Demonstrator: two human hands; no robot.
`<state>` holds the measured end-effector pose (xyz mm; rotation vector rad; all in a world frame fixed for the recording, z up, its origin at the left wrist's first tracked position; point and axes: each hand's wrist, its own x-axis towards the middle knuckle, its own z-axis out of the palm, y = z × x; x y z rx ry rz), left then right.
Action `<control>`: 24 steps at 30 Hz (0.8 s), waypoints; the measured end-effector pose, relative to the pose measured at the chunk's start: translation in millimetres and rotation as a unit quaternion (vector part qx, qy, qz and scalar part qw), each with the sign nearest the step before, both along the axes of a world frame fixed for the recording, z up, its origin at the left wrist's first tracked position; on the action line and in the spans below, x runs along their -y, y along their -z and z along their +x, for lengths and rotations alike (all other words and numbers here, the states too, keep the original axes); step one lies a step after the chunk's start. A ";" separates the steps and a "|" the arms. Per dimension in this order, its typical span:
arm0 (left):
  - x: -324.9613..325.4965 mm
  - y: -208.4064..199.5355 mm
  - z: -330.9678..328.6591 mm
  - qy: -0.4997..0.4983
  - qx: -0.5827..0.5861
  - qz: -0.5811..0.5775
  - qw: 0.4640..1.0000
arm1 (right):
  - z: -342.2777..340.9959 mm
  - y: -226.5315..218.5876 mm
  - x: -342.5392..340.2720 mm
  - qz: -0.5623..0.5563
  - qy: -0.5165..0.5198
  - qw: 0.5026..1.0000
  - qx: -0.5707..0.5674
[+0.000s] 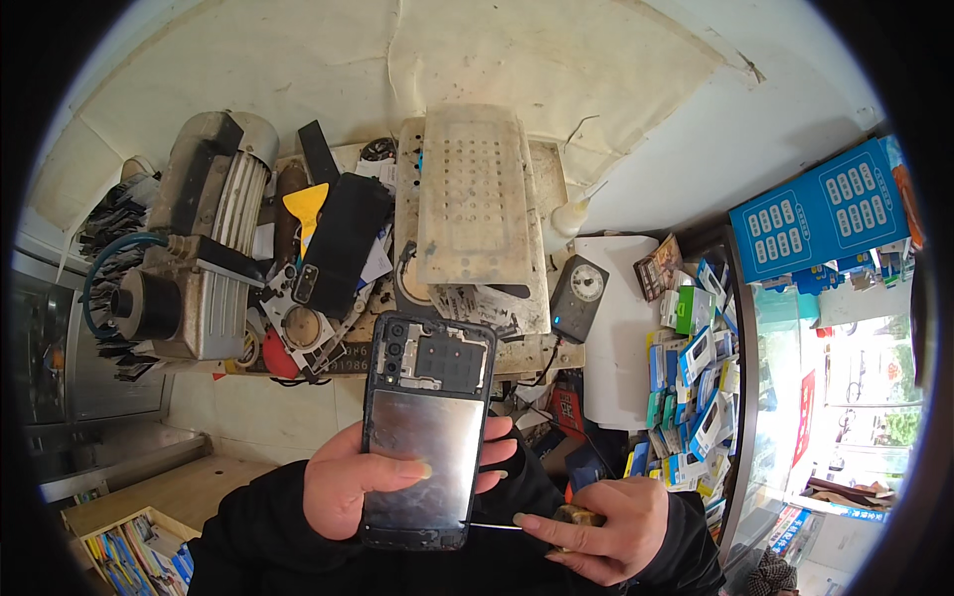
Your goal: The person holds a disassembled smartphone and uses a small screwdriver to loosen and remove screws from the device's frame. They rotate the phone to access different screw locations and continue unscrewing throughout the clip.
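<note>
A smartphone (437,457) with its back cover off is held upright in my left hand (336,484). The thumb lies across the silvery plate on its back, and the fingers wrap round the right edge. Above that plate show a black panel, bare metal frame parts and the camera lenses at the upper left. My right hand (626,517) is closed round the brownish handle of a thin screwdriver (493,526). Its metal shaft points left, and the tip meets the phone's lower right edge. The exact shape of the tip is too small to tell.
Beyond the phone is a cluttered bench with a perforated plate (475,189), a motor-like machine (204,288), a yellow scraper (306,211), a black slab (348,243) and a dark box with a dial (579,298). Small packages (691,397) pile up at right; a tray of packets (139,551) stands lower left.
</note>
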<state>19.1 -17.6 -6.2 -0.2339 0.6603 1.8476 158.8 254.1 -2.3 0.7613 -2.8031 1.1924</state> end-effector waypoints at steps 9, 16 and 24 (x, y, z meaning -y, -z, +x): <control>-1.7 0.4 1.4 -0.001 0.003 -0.003 1.000 | 0.6 -3.4 1.5 -0.008 -0.007 1.000 -0.006; -2.4 -2.3 3.4 -0.007 -0.001 -0.005 1.000 | 3.3 -1.0 2.0 -0.016 -0.006 1.000 -0.010; -3.3 -3.2 4.6 -0.011 0.006 -0.013 1.000 | 5.8 0.7 1.2 -0.021 -0.010 1.000 -0.010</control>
